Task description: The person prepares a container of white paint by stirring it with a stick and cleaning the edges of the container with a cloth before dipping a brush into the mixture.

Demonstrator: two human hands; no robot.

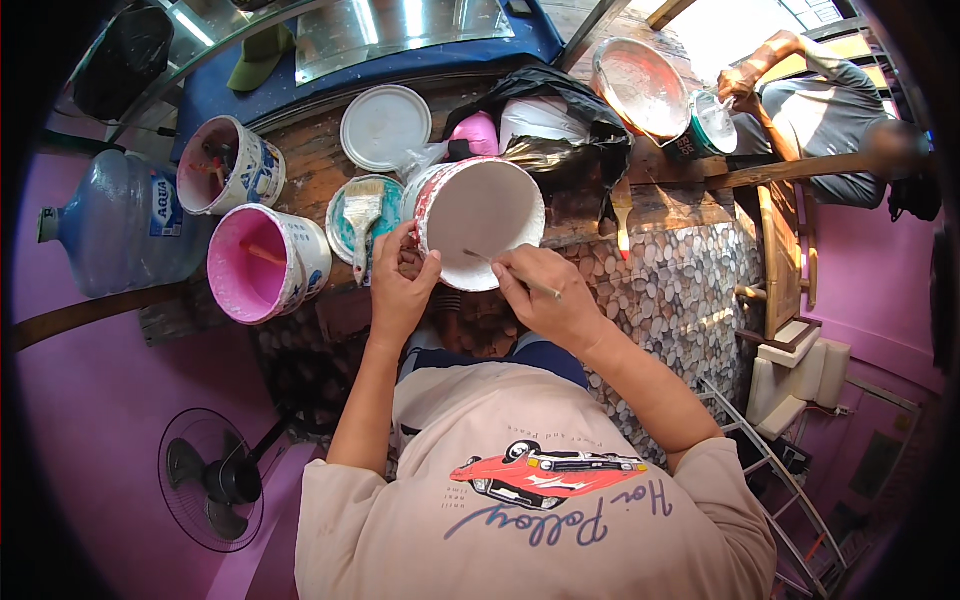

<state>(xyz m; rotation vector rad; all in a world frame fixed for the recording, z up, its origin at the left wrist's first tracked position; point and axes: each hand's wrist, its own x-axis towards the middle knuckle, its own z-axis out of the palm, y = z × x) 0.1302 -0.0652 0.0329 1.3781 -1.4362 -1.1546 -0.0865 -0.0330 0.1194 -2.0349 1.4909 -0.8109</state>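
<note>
A white paint bucket tilts toward me at the middle, its pale greyish inside showing. My left hand grips its rim on the left side, thumb and fingers bent against it. In my right hand is a slim stick-like tool with a light handle, pinched between thumb and fingers. Its thin dark end reaches over the bucket's near rim; I cannot tell its exact kind. Just left of the bucket, a wide paintbrush lies on a teal-stained lid.
Left are a pink-lined bucket, another bucket and a water jug. Behind lie a white lid and a black plastic bag. A co-worker handles a green-and-white pail beside a large bucket. Another brush rests at the table edge.
</note>
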